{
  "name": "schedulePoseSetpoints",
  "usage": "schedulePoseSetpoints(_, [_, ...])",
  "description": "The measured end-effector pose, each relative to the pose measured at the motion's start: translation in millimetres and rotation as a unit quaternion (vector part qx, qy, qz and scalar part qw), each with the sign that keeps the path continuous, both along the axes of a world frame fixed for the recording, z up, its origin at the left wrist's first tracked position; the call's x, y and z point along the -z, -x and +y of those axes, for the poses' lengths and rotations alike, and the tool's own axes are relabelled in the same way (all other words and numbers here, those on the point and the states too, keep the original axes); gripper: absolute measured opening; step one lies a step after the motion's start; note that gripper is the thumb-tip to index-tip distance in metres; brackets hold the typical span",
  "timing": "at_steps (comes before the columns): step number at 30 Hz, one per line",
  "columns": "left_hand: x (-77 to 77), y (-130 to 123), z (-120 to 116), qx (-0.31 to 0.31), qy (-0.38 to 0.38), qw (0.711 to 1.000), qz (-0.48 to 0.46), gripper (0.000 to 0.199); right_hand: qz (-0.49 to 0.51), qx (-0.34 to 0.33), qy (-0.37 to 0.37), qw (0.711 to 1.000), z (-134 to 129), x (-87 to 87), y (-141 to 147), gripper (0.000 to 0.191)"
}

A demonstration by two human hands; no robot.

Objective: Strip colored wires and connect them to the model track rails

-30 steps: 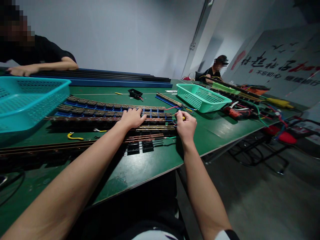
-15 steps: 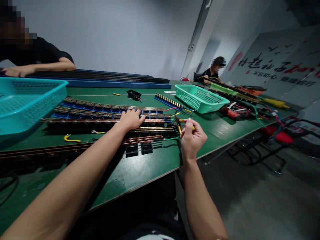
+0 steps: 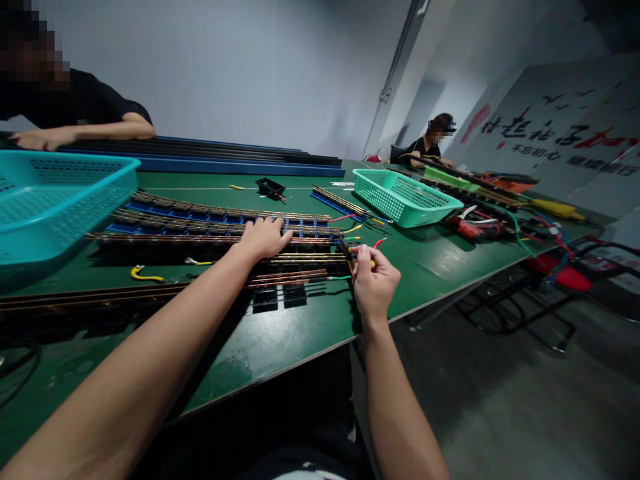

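My left hand (image 3: 263,238) lies with its fingers spread across long metal rails (image 3: 200,215) set on blue and black supports. Yellow-handled pliers (image 3: 353,250) are gripped in my right hand (image 3: 376,283). Their dark jaws are close to the right ends of the rails; whether they bite on anything I cannot tell. Short wires, one green (image 3: 342,277) and one yellow (image 3: 354,229), stick out from the rail ends. Just beyond my right hand lies a short red wire piece (image 3: 380,243). The lower pliers handle is mostly hidden by my fingers.
A blue basket (image 3: 113,183) stands at the left and a green basket (image 3: 407,207) at the back right. Behind my left hand sits a small black tray (image 3: 271,187). A red tool (image 3: 473,229) and cables lie farther right. Two other people sit at the table.
My right hand has moved left with the pliers, bringing the jaws to the rail ends. The red wire piece now shows beside it. My left hand stays on the rails.
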State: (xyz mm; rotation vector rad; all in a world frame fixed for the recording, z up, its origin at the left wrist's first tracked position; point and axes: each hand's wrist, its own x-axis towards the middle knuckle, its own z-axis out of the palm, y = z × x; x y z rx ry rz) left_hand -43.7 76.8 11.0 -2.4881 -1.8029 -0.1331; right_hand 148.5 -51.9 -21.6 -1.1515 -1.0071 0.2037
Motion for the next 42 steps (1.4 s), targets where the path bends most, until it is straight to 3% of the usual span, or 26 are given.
schedulePoseSetpoints(2, [0.1,-0.2,-0.2,-0.001,-0.001,1.000,-0.002,0.062,-0.099,-0.005,0.000,0.995,-0.5,-1.2,1.2,0.030])
schedulePoseSetpoints(6, [0.6,-0.2,-0.5,0.000,-0.002,1.000,-0.004,0.062,-0.289,-0.060,-0.023,0.955,-2.7,-2.2,6.9,0.025])
schedulePoseSetpoints(13, [-0.5,-0.3,-1.0,0.000,-0.001,1.000,-0.007,0.061,-0.336,-0.065,0.013,0.940,-4.0,-1.7,6.0,0.028])
schedulePoseSetpoints(23, [-0.2,-0.8,-1.1,-0.004,-0.001,1.000,-0.003,0.059,-0.477,-0.129,0.070,0.866,-2.1,-6.4,-7.2,0.025])
schedulePoseSetpoints(27, [0.5,-0.5,-0.5,-0.001,-0.005,1.000,-0.006,0.060,-0.546,-0.133,0.089,0.822,-3.3,-12.3,-8.8,0.020])
schedulePoseSetpoints(30, [0.9,-0.2,0.2,0.001,-0.007,1.000,-0.007,0.059,-0.563,-0.129,0.091,0.811,-3.2,-14.1,-9.1,0.017])
schedulePoseSetpoints(36, [1.7,-0.1,0.9,0.001,-0.005,1.000,-0.008,0.060,-0.547,-0.135,0.086,0.822,-2.7,-11.6,-8.5,0.021])
schedulePoseSetpoints(42, [0.7,-0.2,0.3,-0.004,0.000,1.000,-0.006,0.060,-0.314,-0.111,0.041,0.942,-1.9,-7.0,-2.8,0.025])
